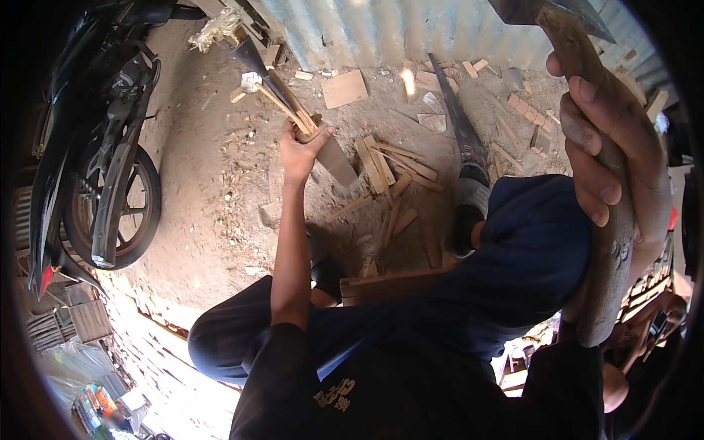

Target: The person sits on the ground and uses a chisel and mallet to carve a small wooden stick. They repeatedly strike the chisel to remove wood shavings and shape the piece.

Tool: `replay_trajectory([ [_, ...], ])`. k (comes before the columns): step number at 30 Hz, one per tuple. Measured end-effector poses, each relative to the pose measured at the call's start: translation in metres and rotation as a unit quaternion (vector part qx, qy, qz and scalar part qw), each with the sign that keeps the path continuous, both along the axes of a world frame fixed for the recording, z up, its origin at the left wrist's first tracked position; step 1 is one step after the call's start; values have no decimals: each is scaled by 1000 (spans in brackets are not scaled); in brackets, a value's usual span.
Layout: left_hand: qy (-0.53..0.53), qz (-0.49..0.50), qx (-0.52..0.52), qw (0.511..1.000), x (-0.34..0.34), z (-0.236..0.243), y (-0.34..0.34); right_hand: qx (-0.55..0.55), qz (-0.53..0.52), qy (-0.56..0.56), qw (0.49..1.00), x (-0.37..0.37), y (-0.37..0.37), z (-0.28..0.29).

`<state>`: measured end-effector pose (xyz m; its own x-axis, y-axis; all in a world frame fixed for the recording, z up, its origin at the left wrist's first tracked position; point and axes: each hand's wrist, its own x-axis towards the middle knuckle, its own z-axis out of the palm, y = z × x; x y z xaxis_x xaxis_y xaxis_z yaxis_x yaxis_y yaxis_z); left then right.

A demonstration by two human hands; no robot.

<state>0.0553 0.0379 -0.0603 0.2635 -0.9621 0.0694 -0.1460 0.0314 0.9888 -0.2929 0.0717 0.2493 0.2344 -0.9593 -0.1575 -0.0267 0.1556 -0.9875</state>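
Note:
My left hand (pixel 299 154) is closed around thin wooden strips (pixel 286 104) and a flat wooden piece (pixel 334 165) extending toward my body, at upper centre. Just beyond it is a dark metal tool (pixel 251 55) with a pale, frayed wooden top, lined up with those strips; whether my fingers also grip it I cannot tell. My right hand (pixel 609 147) is raised close to the camera on the right, wrapped around the thick wooden handle of a hatchet-like tool (pixel 506 11), whose dark head reaches the top edge.
Loose wood offcuts (pixel 389 165) lie on the dirt floor. A long dark blade (pixel 447 95) lies beside my foot. A board (pixel 367 290) is between my legs. A motorcycle (pixel 110 205) stands left, a corrugated metal sheet (pixel 411 29) ahead. Another person (pixel 653 330) is at lower right.

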Motion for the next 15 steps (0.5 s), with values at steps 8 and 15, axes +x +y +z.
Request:
replay_trajectory([
  [8, 106, 84, -65, 989, -8, -35, 10, 11, -11, 30, 999, 25, 13, 15],
  [15, 51, 85, -64, 993, -21, -47, 19, -64, 130, 8, 989, 42, 13, 10],
])
